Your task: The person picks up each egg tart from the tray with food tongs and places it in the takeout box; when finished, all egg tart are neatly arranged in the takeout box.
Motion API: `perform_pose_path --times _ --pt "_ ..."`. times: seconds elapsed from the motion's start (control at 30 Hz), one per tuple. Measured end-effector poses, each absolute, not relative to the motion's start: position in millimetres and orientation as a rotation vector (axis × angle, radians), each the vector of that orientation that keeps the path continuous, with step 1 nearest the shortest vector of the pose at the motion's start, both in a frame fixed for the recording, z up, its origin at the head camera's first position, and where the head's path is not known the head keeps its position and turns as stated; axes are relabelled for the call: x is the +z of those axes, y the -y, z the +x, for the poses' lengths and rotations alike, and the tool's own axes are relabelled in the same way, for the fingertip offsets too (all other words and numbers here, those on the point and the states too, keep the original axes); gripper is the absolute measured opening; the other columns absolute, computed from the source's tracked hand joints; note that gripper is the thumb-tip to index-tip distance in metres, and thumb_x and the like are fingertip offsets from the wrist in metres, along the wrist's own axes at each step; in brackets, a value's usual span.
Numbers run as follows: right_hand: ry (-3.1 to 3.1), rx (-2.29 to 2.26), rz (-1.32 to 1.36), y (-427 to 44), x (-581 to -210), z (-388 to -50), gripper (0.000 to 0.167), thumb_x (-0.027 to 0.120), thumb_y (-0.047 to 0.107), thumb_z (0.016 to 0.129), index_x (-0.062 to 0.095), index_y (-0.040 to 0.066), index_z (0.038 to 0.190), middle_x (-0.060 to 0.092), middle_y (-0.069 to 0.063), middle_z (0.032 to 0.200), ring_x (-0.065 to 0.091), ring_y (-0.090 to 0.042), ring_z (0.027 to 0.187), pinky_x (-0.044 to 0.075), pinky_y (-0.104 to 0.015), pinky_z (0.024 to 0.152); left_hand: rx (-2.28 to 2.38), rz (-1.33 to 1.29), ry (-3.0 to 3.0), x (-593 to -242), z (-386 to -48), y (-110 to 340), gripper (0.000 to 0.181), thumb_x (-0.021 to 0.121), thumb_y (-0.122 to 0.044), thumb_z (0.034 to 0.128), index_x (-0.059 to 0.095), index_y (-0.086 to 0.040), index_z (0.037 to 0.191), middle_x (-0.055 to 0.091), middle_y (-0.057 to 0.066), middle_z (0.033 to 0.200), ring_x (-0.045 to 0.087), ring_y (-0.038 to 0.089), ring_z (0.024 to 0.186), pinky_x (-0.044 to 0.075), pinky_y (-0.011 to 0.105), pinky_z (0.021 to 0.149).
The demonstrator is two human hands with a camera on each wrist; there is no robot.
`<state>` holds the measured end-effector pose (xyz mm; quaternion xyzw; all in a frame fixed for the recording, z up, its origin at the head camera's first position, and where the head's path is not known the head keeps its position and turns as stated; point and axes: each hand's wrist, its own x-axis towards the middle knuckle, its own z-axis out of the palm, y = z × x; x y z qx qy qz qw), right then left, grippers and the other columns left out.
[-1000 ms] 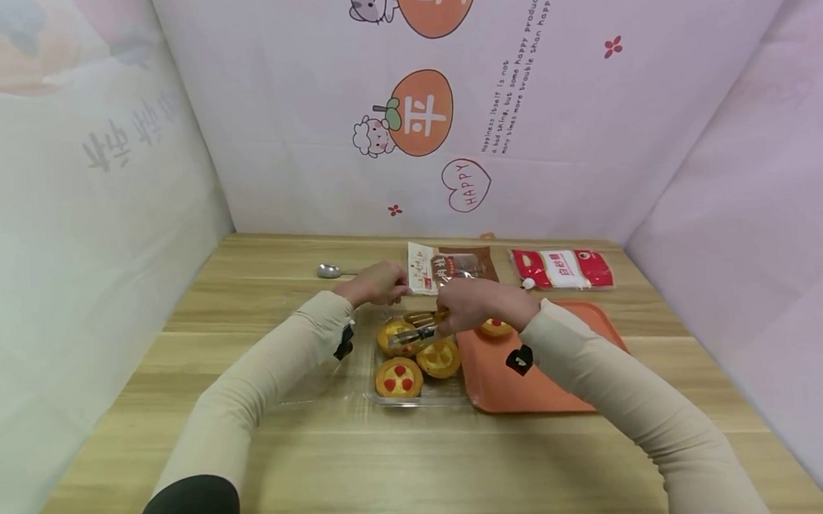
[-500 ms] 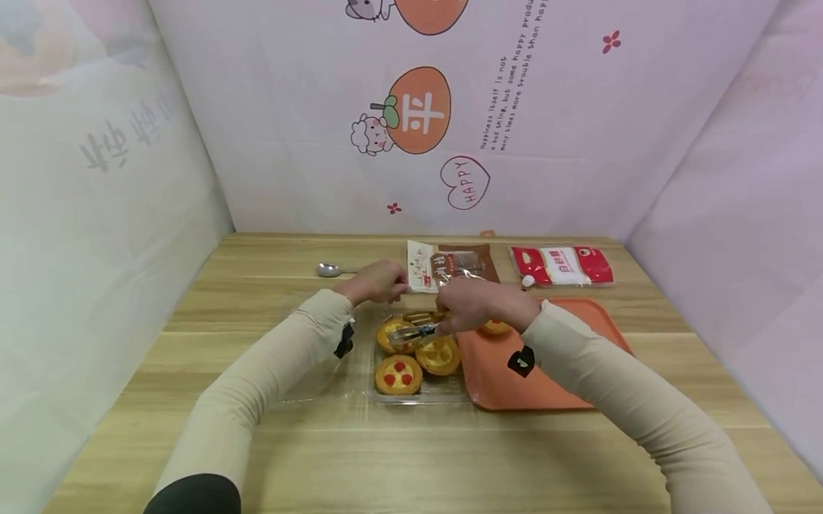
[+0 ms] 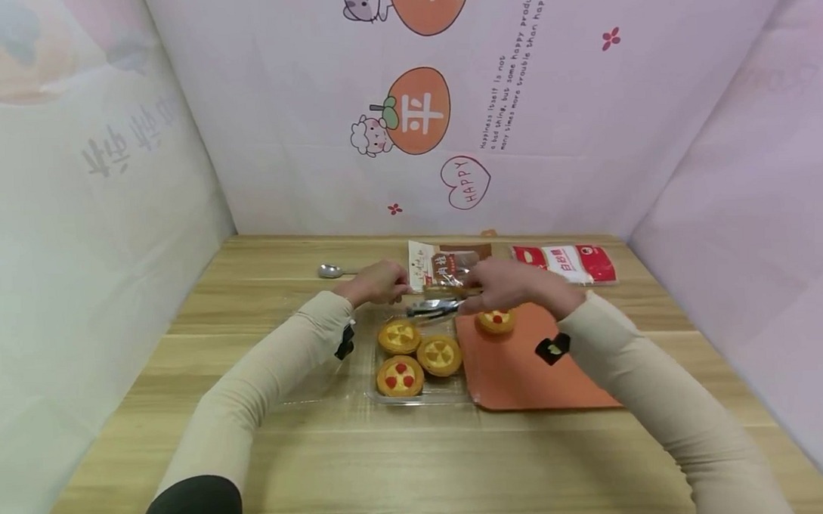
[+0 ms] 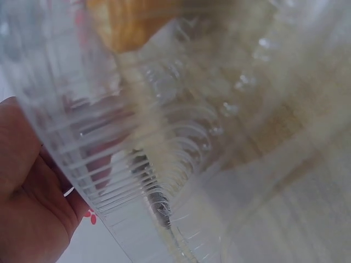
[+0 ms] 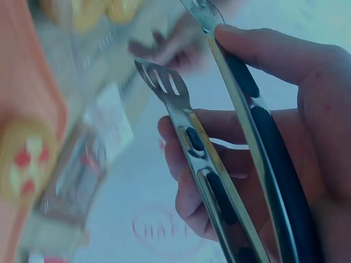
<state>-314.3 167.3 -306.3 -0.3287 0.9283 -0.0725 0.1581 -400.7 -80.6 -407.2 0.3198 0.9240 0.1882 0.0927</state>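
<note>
The right hand (image 3: 501, 286) holds metal tongs (image 3: 435, 307) above the back of a clear plastic container (image 3: 423, 399). Their slotted tips stand apart with nothing between them in the right wrist view, where thumb and fingers wrap the dark-padded arms (image 5: 219, 197). Three tarts lie in the container: two with yellow pieces (image 3: 398, 336) (image 3: 439, 355) and one with red pieces (image 3: 399, 376). At the container's back left, the left hand (image 3: 380, 282) has curled fingers; the left wrist view shows this hand (image 4: 33, 192) gripping the ribbed plastic edge (image 4: 82, 175).
An orange tray (image 3: 524, 374) adjoins the container on the right, with one red-topped tart (image 3: 495, 320) near its back left. Behind are a brown-and-white packet (image 3: 422, 266), a red-and-white packet (image 3: 564, 264) and a metal spoon (image 3: 329, 270). The clear lid (image 3: 307, 393) extends left.
The right hand and tongs have moved back and to the right, away from the back-left tart, which is now uncovered. The left hand has stayed in place.
</note>
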Motion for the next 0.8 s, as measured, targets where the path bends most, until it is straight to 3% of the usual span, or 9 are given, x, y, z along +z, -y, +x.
perform_pose_path --times 0.13,0.2,0.37,0.53,0.7,0.8 --pt "-2.762 -0.199 -0.815 -207.0 -294.6 -313.5 0.034 0.069 0.038 0.090 0.069 0.004 0.099 0.062 -0.004 0.079 0.050 -0.013 0.063 0.043 -0.032 0.061 0.533 0.924 -2.758 -407.0 -399.8 80.3 0.023 0.059 -0.022 0.0995 0.071 -0.003 0.095 0.071 0.006 0.079 0.062 0.013 0.064 0.050 0.027 0.064" --pt "-2.798 -0.166 -0.743 -226.4 -294.6 -312.2 0.035 0.069 0.038 0.089 0.070 0.006 0.103 0.063 -0.003 0.081 0.051 -0.014 0.067 0.044 -0.032 0.063 0.510 0.915 -2.774 -406.5 -399.4 80.4 0.022 0.059 -0.023 0.0996 0.071 -0.005 0.095 0.071 0.005 0.078 0.062 0.012 0.065 0.050 0.027 0.065" --pt "-2.759 -0.138 -0.648 -263.8 -304.0 -306.5 0.029 0.069 0.035 0.090 0.063 0.007 0.085 0.043 0.000 0.063 0.039 -0.014 0.057 0.035 -0.031 0.056 0.483 0.898 -2.793 -403.8 -398.0 80.4 0.022 0.059 -0.024 0.0994 0.071 -0.007 0.095 0.070 0.003 0.078 0.061 0.013 0.066 0.050 0.029 0.065" --pt "-2.724 -0.151 -0.634 -280.5 -316.9 -302.1 0.033 0.069 0.037 0.090 0.055 0.011 0.075 0.040 0.002 0.061 0.037 -0.013 0.056 0.032 -0.030 0.054 0.467 0.903 -2.786 -402.9 -396.9 80.8 0.022 0.059 -0.024 0.0996 0.071 -0.006 0.095 0.070 0.005 0.080 0.061 0.013 0.066 0.050 0.029 0.065" --pt "-2.714 -0.201 -0.650 -282.3 -329.4 -303.7 0.027 0.069 0.033 0.091 0.058 0.011 0.077 0.038 0.003 0.061 0.034 -0.011 0.055 0.031 -0.030 0.054 0.462 0.919 -2.787 -405.0 -398.7 81.0 0.023 0.058 -0.026 0.0997 0.071 -0.007 0.094 0.071 0.002 0.078 0.062 0.011 0.065 0.050 0.028 0.064" --pt "-2.692 -0.213 -0.648 -279.9 -337.4 -305.7 0.025 0.069 0.032 0.091 0.065 0.008 0.087 0.050 -0.001 0.067 0.042 -0.012 0.059 0.037 -0.032 0.056 0.457 0.932 -2.787 -405.9 -399.5 80.2 0.023 0.059 -0.026 0.0996 0.071 -0.008 0.093 0.070 0.000 0.076 0.061 0.010 0.065 0.049 0.028 0.064"
